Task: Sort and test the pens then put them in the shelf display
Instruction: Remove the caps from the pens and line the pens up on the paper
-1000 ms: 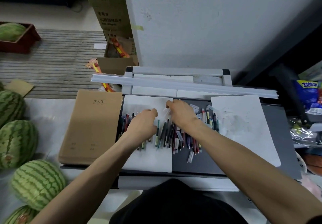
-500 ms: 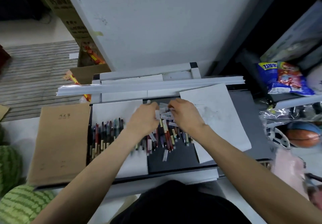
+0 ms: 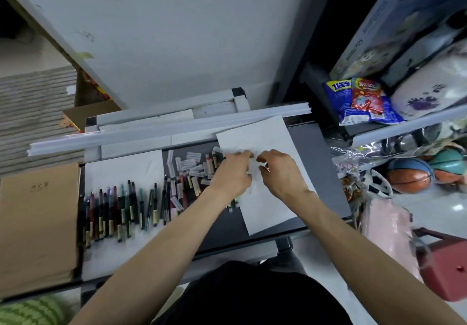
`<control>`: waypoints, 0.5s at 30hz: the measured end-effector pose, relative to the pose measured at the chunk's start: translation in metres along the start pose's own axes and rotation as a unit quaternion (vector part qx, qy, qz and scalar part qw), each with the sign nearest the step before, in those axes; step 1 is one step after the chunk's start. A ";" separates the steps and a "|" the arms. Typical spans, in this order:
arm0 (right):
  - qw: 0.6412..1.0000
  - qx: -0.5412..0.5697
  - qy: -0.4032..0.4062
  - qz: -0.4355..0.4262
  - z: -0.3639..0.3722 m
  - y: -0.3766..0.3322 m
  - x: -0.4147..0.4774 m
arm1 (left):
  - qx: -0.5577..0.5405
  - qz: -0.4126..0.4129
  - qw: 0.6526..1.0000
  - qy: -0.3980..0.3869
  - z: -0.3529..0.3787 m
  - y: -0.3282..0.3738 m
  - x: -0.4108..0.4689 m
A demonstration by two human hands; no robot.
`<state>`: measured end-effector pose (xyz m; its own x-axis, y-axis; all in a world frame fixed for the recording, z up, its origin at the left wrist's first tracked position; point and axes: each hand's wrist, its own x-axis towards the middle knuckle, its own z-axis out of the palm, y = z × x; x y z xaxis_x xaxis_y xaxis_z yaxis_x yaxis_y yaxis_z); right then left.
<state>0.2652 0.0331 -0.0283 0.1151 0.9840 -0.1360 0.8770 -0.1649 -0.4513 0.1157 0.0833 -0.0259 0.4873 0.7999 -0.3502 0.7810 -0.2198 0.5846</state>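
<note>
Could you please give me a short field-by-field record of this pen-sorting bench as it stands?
Left hand: over the right paper sheet, fingers curled; hold unclear
Right hand: over the same sheet, fingers curled; hold unclear
Pen row: lined up on the left paper sheet
Loose pens and caps: piled between the sheets
Brown notebooks: stacked at far left

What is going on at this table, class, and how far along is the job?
A person is partway through sorting. The left hand and right hand meet, curled, over a white sheet; whether they hold anything is too blurred to tell. A row of pens lies lined up on another sheet to the left, with a loose heap between.
</note>
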 end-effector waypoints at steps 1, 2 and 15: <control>1.000 0.002 -0.002 -0.002 -0.001 -0.001 0.000 | -0.003 -0.004 1.000 0.006 0.001 0.000 -0.001; 1.000 0.002 -0.004 -0.004 -0.001 -0.003 0.000 | -0.004 -0.010 1.000 0.012 -0.001 -0.002 -0.003; 0.976 -0.047 -0.132 -0.168 0.043 -0.096 -0.010 | 0.021 -0.151 0.983 0.097 -0.051 -0.105 -0.112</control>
<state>0.1602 0.0365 -0.0218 -0.2992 0.9281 -0.2217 0.8853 0.1833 -0.4274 -0.0406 0.0456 -0.0104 0.1493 0.9231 -0.3544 0.8958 0.0255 0.4438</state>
